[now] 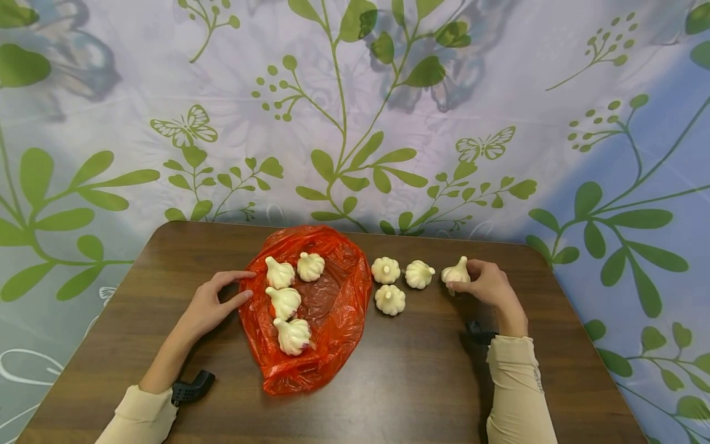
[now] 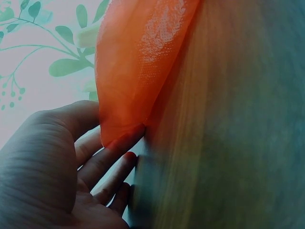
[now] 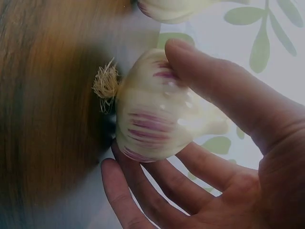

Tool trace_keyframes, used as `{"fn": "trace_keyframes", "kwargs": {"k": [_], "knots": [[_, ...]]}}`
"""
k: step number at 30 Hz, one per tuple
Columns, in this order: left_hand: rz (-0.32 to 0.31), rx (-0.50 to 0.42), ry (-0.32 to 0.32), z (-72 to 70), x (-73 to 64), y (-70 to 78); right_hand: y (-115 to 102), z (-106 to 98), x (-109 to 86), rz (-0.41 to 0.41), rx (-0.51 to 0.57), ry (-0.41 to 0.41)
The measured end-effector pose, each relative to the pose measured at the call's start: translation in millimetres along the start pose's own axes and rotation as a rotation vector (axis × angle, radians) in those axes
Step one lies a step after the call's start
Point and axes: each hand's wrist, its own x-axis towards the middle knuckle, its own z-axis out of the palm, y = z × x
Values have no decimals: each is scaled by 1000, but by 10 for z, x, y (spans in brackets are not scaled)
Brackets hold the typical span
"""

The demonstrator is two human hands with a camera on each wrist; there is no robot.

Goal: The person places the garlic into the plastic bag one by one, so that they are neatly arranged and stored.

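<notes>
My right hand (image 1: 490,283) grips a garlic bulb (image 3: 152,114) between thumb and fingers. Its pale skin has purple streaks, and the dry root tuft (image 3: 106,87) faces the table. At the bag's left edge, my left hand (image 1: 206,307) touches the red plastic bag (image 1: 344,333) with thumb and fingers spread apart. Some of its fingers (image 2: 112,150) show through the thin film in the left wrist view. On the bag lie several garlic bulbs, among them an upper one (image 1: 310,266) and a lowest one (image 1: 293,336).
Between the bag and my right hand, more garlic bulbs stand on the brown wooden table (image 1: 421,382): two nearest the bag, one above (image 1: 385,270) and one below (image 1: 390,300), and another (image 1: 418,274) further right. A patterned cloth (image 1: 355,123) hangs behind the table.
</notes>
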Motion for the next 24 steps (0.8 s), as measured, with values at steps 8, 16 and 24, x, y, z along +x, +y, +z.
{"fn": "trace_keyframes", "kwargs": {"k": [8,16,24], "knots": [[6,10,9,2,-8,22,-40,26,-7,8,57,90],[12,19,15,13,-10,17,-97,13,-25,-15,99,205],[12,15,10,17,-6,-4,-169,-18,-43,-52,110,257]]}}
